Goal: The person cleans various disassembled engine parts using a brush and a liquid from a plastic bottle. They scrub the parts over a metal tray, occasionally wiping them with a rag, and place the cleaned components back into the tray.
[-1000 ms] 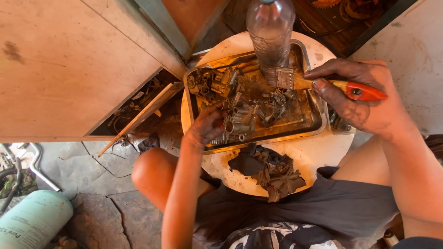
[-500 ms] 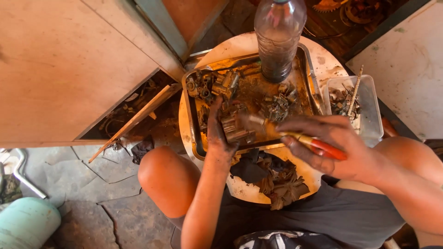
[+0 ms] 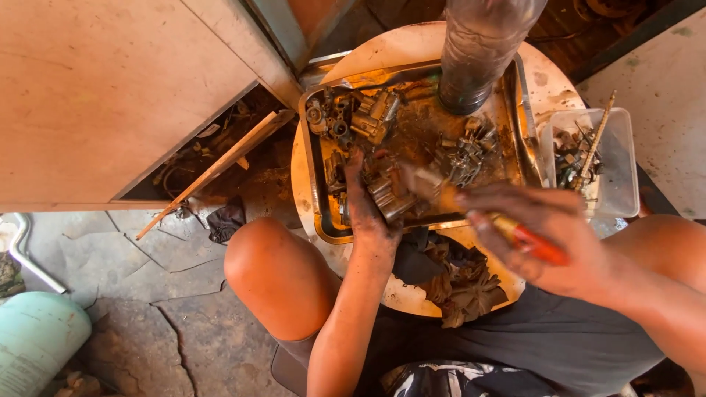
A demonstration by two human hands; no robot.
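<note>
1. Head view, looking down on a round white stool top (image 3: 507,254) that bears a shallow metal tray (image 3: 318,192) stained with brown, oily residue.
2. Left hand (image 3: 368,209), blackened with grime, lies in the tray's near part, fingers closed around a grey metal engine part (image 3: 391,197) that sits against the tray floor.
3. Right hand (image 3: 548,239) is closed around the red handle of a paintbrush (image 3: 471,209). The brush is motion-blurred; its bristle end is at the engine part, just right of the left hand's fingers. Whether the bristles touch the metal cannot be told.
4. More small metal parts lie in the tray: a cluster at the far left corner (image 3: 353,117) and another right of centre (image 3: 463,154).
5. A clear plastic bottle (image 3: 482,51) stands upright in the tray's far side.
6. A clear plastic tub (image 3: 614,191) sits just right of the tray, with small parts and a thin rod inside.
7. A dirty brown rag (image 3: 452,283) lies on the stool top's near edge, between the person's knees.
8. A pale green cylinder (image 3: 33,342) lies on the stone floor at lower left.
</note>
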